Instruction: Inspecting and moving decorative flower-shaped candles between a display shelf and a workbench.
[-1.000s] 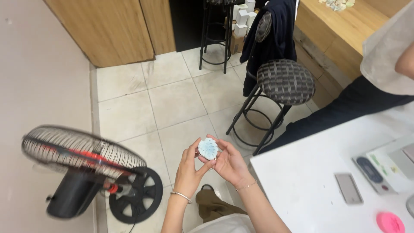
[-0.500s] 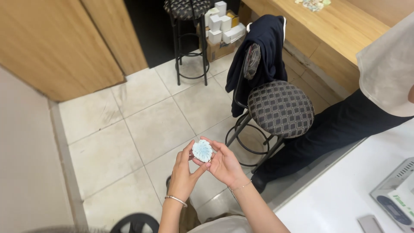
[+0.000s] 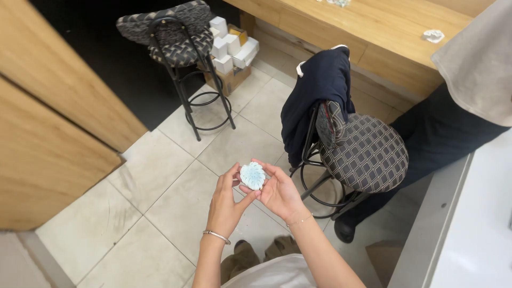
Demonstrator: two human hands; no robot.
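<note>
pale blue ridged disc (image 3: 252, 175), round and flower-like in its folds, pinched between both hands above the tiled floor (image 3: 176, 176), carried by no surface. left hand (image 3: 225, 204) closed on its lower left rim, thumb up the near side, thin bracelet at the wrist. right hand (image 3: 277, 192) cupped behind and under the right rim, fingers curled around the back, fine chain at the wrist. since a second ago: same two-handed pinch, same disc, same height before the chest; only the view swung. gone from sight: the standing fan and the corner of the white table with its small devices. now in view instead: a patterned bar stool (image 3: 364, 153) just right of the hands with a dark jacket (image 3: 314, 101) draped over its backrest, a second stool (image 3: 172, 33) farther off near the dark doorway, small white boxes (image 3: 229, 45) stacked in a carton beside it, a long wooden counter (image 3: 373, 32) along the far side, another person's dark trousers (image 3: 453, 138) at the stool, the edge of a white worktop (image 3: 474, 224) at the lower right corner. meaning, as a judgement: a turn of the head and body rather than any progress on the disc; folds apparently unchanged, grip apparently unchanged, handling seemingly paused at inspection or fine fingering of the rim.
</note>
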